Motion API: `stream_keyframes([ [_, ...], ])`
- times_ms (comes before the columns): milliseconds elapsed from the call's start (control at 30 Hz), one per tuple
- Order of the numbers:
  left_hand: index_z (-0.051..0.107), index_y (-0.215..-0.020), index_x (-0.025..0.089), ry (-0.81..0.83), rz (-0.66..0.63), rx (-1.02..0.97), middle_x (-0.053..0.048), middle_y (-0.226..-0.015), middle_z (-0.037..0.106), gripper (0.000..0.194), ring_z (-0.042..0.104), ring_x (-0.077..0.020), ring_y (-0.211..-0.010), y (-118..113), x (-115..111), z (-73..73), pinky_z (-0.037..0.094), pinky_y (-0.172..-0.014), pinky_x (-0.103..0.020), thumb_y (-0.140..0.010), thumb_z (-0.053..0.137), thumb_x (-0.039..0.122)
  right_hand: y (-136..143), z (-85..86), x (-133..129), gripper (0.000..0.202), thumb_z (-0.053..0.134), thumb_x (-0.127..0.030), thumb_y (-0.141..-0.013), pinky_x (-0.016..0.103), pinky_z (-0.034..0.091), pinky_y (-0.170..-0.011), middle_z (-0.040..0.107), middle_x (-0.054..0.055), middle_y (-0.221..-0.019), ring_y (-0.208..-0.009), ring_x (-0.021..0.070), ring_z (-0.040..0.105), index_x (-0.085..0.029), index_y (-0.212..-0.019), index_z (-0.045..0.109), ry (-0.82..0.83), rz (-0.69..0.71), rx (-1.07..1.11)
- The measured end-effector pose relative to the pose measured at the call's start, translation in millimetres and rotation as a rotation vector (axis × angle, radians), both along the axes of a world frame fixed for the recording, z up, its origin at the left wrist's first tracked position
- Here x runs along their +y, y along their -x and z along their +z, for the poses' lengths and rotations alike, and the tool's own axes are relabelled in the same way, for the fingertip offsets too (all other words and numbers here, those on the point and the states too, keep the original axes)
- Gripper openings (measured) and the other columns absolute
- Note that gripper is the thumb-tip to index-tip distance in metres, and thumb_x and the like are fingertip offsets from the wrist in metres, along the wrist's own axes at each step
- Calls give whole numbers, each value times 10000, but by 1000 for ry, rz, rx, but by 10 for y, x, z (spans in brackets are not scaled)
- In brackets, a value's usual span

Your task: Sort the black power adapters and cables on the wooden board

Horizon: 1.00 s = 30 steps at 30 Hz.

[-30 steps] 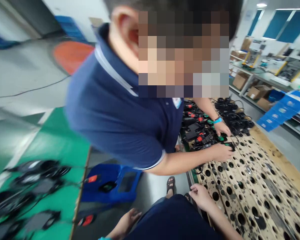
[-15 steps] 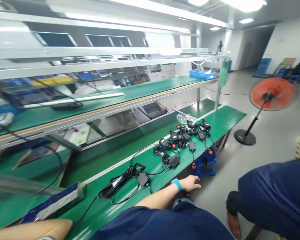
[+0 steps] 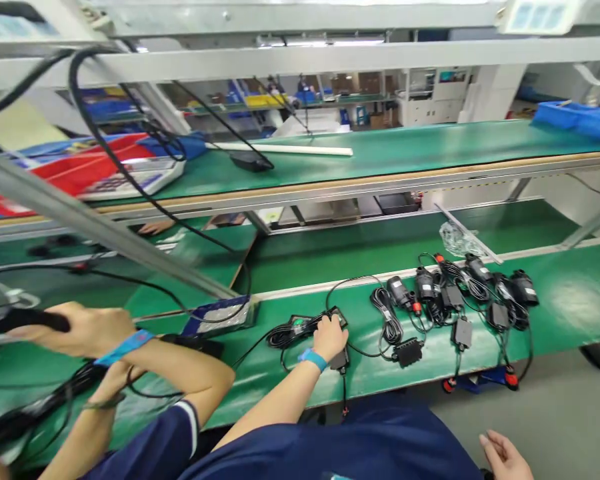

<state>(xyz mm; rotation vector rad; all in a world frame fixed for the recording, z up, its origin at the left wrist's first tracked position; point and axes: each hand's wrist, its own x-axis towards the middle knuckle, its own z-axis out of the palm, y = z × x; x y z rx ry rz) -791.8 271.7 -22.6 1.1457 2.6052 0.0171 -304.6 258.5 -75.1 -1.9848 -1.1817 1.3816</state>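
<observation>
- Hands in view: four. One [image 3: 331, 337] on a cable bundle, blue wristband; one [image 3: 505, 457] at the bottom right, loose; two at left, one [image 3: 80, 327] with a blue wristband, one [image 3: 111, 381] under it.
- Blue wristbands: two [image 3: 313, 360].
- Black adapter boxes on the front tabletop [image 3: 570, 313]: about five visible [image 3: 410, 351].
- Black cylindrical units with coiled cable: about five in the right cluster [image 3: 524, 288]; exact count unclear, they overlap.
- Red cable-end plugs hanging at the tabletop edge: two [image 3: 511, 381].
- Clear plastic bag: one [image 3: 455, 239].
- White tube on the upper belt: one [image 3: 280, 149].
</observation>
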Motion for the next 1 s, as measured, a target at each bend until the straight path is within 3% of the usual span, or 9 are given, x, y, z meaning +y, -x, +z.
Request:
stream_keyframes([
  [67,337,-1498,56,-31,102,106,-312,-1593,253,712,276,-431,-1481,133,-139,-151,350,-1115,-561,-875,552,325,300,23,503,694,646,-753,-599,491,531,-1006,737,202,-1091,-1101,388,677,-198,-1017,629,-36,206,-92],
  [133,249,-1546,58,-15,131,133,-287,-1639,161,803,180,-417,-1520,303,-174,-244,279,-1161,-578,-839,571,261,704,96,976,734,578,-734,-714,537,480,-1043,687,233,-1205,-1160,396,630,-142,-1148,609,-177,427,-213],
  [267,428,-1451,129,87,59,1,-219,-1404,553,664,487,-330,-1344,706,-70,-242,345,-1116,-498,-795,532,101,1732,344,1713,635,462,-557,-890,514,387,-1118,593,244,-1332,-1262,376,512,-57,-1267,563,-655,771,-339],
  [333,559,-1294,150,89,63,-11,-167,-1183,673,502,597,-283,-1186,839,-53,-163,403,-1048,-429,-803,498,66,2227,462,1926,542,458,-455,-922,493,370,-1123,557,219,-1380,-1288,354,474,-75,-1297,550,-744,886,-375],
  [433,600,-1152,165,41,97,21,-131,-1069,690,362,611,-269,-1114,860,-172,2,423,-1000,-393,-825,476,73,2766,549,2067,498,457,-380,-943,472,377,-1093,518,206,-1413,-1293,347,447,-82,-1336,522,-787,999,-445],
  [600,535,-1250,150,-96,251,162,-147,-1284,594,414,502,-295,-1252,564,-584,134,395,-1068,-413,-859,413,93,3220,419,2244,637,564,-356,-897,480,383,-1026,515,265,-1345,-1236,392,488,-50,-1432,404,-678,1001,-672],
  [800,592,-1144,183,-316,372,152,-127,-1358,558,471,473,-241,-1328,233,-1024,-36,366,-1164,-375,-754,409,-6,3593,229,2634,853,641,-384,-872,478,425,-975,571,300,-1277,-1218,391,563,-15,-1517,222,-318,1072,-833],
  [900,610,-1141,199,-289,320,104,-117,-1377,554,532,450,-239,-1364,137,-1145,-75,346,-1185,-404,-709,403,-32,3686,219,2779,929,688,-426,-820,474,468,-932,594,290,-1257,-1188,387,599,-26,-1511,213,-235,1074,-848],
  [1000,633,-1154,215,-175,144,-6,-114,-1390,560,572,433,-253,-1384,82,-1167,-70,326,-1185,-448,-681,427,-31,3696,289,2854,859,703,-420,-774,468,481,-935,635,246,-1197,-1156,376,628,-54,-1446,312,-206,1089,-850],
])
